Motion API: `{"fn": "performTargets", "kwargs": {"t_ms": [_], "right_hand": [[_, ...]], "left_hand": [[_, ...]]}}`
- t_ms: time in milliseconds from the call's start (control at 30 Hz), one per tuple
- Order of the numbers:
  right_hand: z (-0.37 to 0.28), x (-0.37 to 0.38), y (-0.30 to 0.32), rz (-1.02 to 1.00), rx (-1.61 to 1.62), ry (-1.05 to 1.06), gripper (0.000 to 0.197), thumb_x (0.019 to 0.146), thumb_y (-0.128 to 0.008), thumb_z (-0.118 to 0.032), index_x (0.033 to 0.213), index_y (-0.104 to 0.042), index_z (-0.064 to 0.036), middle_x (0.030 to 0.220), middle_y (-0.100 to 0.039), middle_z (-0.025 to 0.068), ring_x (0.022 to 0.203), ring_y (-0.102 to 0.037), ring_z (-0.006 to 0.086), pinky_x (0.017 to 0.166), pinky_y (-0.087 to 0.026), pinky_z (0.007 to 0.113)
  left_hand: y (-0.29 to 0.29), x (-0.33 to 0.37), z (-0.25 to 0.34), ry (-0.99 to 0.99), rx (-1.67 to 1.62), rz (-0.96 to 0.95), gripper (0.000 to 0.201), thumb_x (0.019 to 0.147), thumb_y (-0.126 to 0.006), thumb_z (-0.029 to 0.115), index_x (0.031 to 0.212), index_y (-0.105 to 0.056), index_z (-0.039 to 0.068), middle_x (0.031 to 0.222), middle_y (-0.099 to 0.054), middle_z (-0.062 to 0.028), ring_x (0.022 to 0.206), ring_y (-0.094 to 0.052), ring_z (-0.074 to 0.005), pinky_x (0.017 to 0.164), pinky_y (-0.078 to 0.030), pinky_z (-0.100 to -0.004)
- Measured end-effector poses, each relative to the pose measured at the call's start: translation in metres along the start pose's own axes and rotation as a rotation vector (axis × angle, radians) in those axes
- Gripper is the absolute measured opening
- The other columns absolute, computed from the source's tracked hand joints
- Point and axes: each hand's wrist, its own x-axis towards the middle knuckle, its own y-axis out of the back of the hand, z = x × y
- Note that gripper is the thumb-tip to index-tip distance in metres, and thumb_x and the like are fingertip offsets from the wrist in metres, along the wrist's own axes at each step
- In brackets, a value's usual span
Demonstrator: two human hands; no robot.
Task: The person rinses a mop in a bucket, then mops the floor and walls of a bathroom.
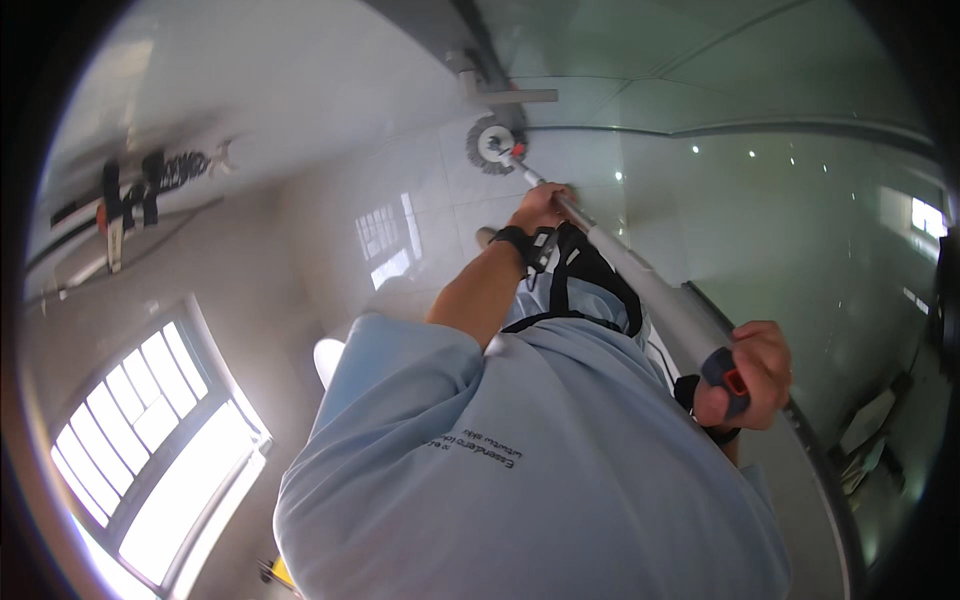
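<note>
Across my body runs a long-handled electric spin scrubber [655, 285], its white-grey pole slanting from lower right to upper middle. My left hand [543, 203] is wrapped around the thin part of the pole, near its far end. My right hand [757, 375] grips the thick dark handle end, beside a red button [735, 382]. The round scrubber brush [492, 144] has grey bristles and a pale centre. It sits at the far end by the dark lower edge of a door or panel; whether it touches that edge I cannot tell.
A lever handle [515, 96] juts out just beyond the brush. Greenish glossy panels [790, 230] with a dark edge strip stand along the right. Shiny pale tiles [420, 190] lie ahead. A barred window [150, 440] and a wall fixture with a coiled dark hose [183, 170] are at left.
</note>
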Motion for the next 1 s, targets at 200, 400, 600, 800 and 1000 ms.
{"fn": "performTargets", "kwargs": {"t_ms": [200,400,600,800,1000], "right_hand": [[0.036,0.037,-0.032,0.026,0.202,0.185,0.032,0.082,-0.051,-0.025,0.087,-0.052,0.0065,0.065,-0.050,0.0156,0.050,-0.047,0.0239,0.040,-0.042,0.035],[0.030,0.057,-0.107,-0.038,0.525,0.098,0.029,0.078,-0.055,-0.022,0.082,-0.053,0.0062,0.063,-0.053,0.0149,0.051,-0.050,0.0251,0.045,-0.042,0.036],[0.020,0.020,-0.179,-0.668,0.527,0.010,0.018,0.072,-0.059,-0.016,0.076,-0.054,0.0003,0.063,-0.054,0.0133,0.051,-0.053,0.0258,0.048,-0.042,0.033],[-0.043,-0.103,-0.278,-1.547,0.200,0.008,0.022,0.073,-0.063,-0.023,0.085,-0.064,-0.0046,0.077,-0.063,0.0163,0.072,-0.062,0.0335,0.063,-0.048,0.041],[-0.033,-0.118,-0.273,-1.450,0.345,-0.008,0.022,0.072,-0.062,-0.023,0.085,-0.064,-0.0059,0.073,-0.062,0.0177,0.070,-0.060,0.0368,0.064,-0.048,0.042]], "left_hand": [[0.003,-0.011,-0.016,-0.136,-0.224,-0.034,0.012,0.084,-0.050,0.012,0.087,-0.040,0.005,0.077,-0.046,-0.0086,0.072,-0.051,-0.0262,0.072,-0.046,-0.0442],[0.046,-0.058,-0.020,-0.375,-0.334,0.129,0.014,0.084,-0.050,0.017,0.085,-0.046,0.004,0.078,-0.049,-0.0101,0.073,-0.054,-0.0257,0.067,-0.049,-0.0400],[0.186,-0.067,-0.055,-0.348,-0.607,0.356,0.023,0.089,-0.044,0.024,0.098,-0.043,0.003,0.091,-0.052,-0.0128,0.088,-0.053,-0.0283,0.079,-0.046,-0.0465],[0.289,-0.096,-0.114,-0.523,-1.107,0.509,0.035,0.093,-0.038,0.031,0.113,-0.038,0.002,0.113,-0.047,-0.0154,0.106,-0.049,-0.0312,0.089,-0.040,-0.0538],[0.283,-0.114,-0.125,-0.460,-0.956,0.489,0.035,0.092,-0.042,0.034,0.106,-0.042,0.002,0.104,-0.054,-0.0133,0.098,-0.053,-0.0299,0.087,-0.044,-0.0477]]}}
